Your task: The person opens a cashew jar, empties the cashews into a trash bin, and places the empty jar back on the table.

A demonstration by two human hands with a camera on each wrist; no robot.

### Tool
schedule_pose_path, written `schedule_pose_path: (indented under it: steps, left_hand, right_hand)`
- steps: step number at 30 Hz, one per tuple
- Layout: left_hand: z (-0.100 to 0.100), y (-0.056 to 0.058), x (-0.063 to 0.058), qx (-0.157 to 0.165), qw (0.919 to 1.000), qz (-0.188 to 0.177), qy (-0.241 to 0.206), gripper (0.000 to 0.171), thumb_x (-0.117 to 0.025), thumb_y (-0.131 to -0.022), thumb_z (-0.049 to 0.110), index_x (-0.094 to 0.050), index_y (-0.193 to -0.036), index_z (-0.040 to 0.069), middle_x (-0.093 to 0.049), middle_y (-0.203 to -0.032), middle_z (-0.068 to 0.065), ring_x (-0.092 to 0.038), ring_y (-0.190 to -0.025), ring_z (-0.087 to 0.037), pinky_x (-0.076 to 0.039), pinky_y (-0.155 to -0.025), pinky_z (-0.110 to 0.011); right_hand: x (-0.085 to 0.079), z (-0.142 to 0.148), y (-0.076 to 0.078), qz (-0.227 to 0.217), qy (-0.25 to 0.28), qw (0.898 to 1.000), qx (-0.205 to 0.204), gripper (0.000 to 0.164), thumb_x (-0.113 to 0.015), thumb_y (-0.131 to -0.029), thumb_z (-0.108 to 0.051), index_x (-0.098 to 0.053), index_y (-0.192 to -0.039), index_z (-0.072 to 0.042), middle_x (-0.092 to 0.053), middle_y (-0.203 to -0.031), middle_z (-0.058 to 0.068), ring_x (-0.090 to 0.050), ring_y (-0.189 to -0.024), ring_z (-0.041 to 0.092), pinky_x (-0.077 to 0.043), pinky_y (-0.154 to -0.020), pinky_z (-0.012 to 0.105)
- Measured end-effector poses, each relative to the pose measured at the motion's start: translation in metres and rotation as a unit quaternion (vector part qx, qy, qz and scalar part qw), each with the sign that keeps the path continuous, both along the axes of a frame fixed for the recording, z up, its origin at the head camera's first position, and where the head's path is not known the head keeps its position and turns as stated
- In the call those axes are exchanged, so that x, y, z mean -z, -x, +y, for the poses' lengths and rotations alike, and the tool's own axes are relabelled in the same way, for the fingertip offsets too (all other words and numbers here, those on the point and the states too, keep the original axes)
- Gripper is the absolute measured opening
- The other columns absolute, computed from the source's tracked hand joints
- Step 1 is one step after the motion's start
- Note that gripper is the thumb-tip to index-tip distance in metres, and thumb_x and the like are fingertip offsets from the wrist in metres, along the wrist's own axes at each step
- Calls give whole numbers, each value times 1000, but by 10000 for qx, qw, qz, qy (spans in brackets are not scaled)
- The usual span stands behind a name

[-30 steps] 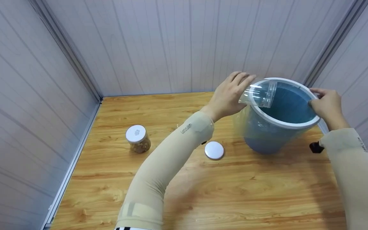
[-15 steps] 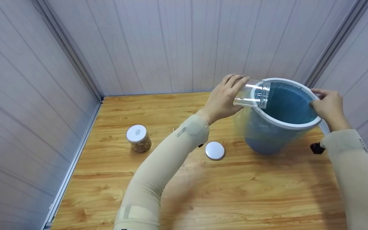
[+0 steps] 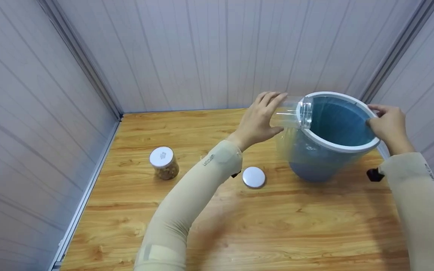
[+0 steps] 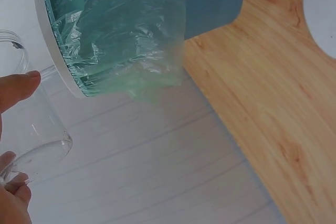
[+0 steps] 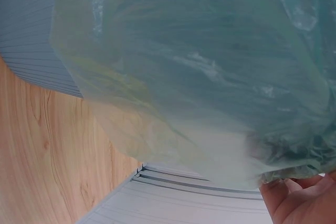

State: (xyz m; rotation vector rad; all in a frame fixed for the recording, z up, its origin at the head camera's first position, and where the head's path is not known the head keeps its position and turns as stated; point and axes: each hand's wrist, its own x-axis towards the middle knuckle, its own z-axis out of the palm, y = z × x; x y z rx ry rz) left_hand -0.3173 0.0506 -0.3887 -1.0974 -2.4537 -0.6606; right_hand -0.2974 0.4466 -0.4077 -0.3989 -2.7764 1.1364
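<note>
My left hand (image 3: pixel 258 120) grips a clear jar (image 3: pixel 288 113) lying on its side in the air, its mouth over the left rim of a blue trash can (image 3: pixel 311 167). In the left wrist view the jar (image 4: pixel 39 121) looks see-through, with nothing visible inside. A thin greenish bag (image 4: pixel 131 40) lines the can and hangs over its outside. On the far right, my right hand (image 3: pixel 388 126) pinches the can's white rim with the bag edge; the right wrist view shows the thumb and fingers (image 5: pixel 283 198) at the gathered bag.
A round white lid (image 3: pixel 254 177) lies on the wooden table (image 3: pixel 277 229), left of the can. Farther left stands a lidded jar (image 3: pixel 165 163) with brownish contents. Pale panel walls (image 3: pixel 187 56) enclose the table at the back and sides.
The left hand has drawn the jar leftward and slightly down, so its mouth has moved from inside the can to the rim. The right hand keeps its hold on the rim.
</note>
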Motion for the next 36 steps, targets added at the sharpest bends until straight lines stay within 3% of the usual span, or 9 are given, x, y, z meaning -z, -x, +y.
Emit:
schedule_pose_path:
  steps: [13, 21, 26, 36]
  left_hand:
    - [-11, -4, 12, -21, 9993, -201, -328, 91, -92, -89, 26, -44, -165, 9, -51, -161, -10, -42, -154, -29, -39, -129, -36]
    - [-19, -7, 17, -102, 9981, -394, -452, 92, -93, -88, 25, -44, -164, 8, -50, -160, -11, -42, -153, -30, -45, -124, -37]
    - [-23, -7, 23, -114, 9970, -466, -613, 94, -94, -87, 24, -44, -164, 8, -51, -160, -12, -42, -153, -30, -48, -121, -38]
    - [-32, -9, 33, -98, 9940, -630, -893, 92, -93, -87, 22, -44, -164, 7, -50, -161, -12, -42, -153, -29, -41, -127, -35]
  right_hand:
    - [0, -1, 0, -40, 6, 10000, 43, 60, -53, -104, -3, -47, -163, -4, -57, -129, 27, -65, -90, 17, -53, -61, 7]
    - [-2, -3, -1, 23, -100, 9999, 37, 60, -54, -101, -2, -50, -161, -3, -59, -124, 28, -62, -78, 7, -52, -58, 8]
    - [-3, -3, -2, -11, -94, 9999, 66, 60, -54, -102, -2, -49, -162, -3, -58, -126, 28, -62, -79, 8, -51, -58, 7]
    - [-2, -2, -4, -51, -7, 10000, 53, 59, -53, -104, -4, -48, -163, -4, -58, -130, 29, -66, -85, 12, -55, -60, 8]
